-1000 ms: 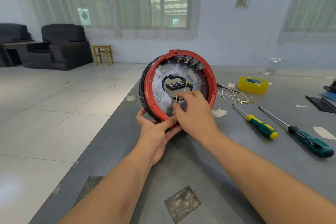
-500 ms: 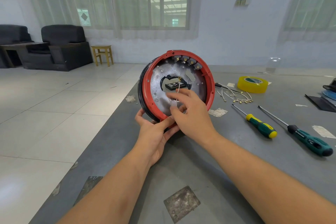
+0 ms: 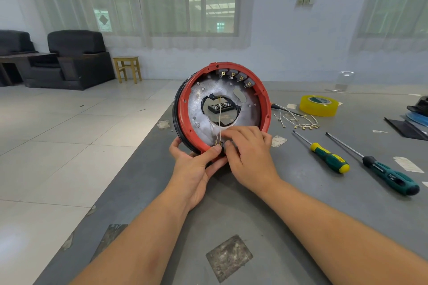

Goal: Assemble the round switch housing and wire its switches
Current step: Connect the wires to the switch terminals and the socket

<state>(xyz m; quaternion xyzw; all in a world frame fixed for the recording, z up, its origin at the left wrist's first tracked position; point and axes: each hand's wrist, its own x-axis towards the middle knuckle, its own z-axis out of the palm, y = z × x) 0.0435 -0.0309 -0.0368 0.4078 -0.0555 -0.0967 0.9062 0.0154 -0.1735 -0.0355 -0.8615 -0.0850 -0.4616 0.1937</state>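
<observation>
The housing (image 3: 223,109) stands on edge on the table (image 3: 301,203), its lower rim gripped by the left hand (image 3: 192,166), thumb pressing the red ring. The right hand (image 3: 249,152) has dropped from the centre opening, where it was a second ago, to the lower rim beside the left thumb. Its fingers are curled, pinching the lower end of a white wire (image 3: 220,120) that runs up toward the opening. Judgement: the wire terminal is being pushed onto a bottom switch; whether it has seated is hidden. Four switches (image 3: 235,76) at the top rim, far from both hands, appear unwired. Loose wires (image 3: 298,121) and two screwdrivers (image 3: 328,159) lie right of the right hand.
</observation>
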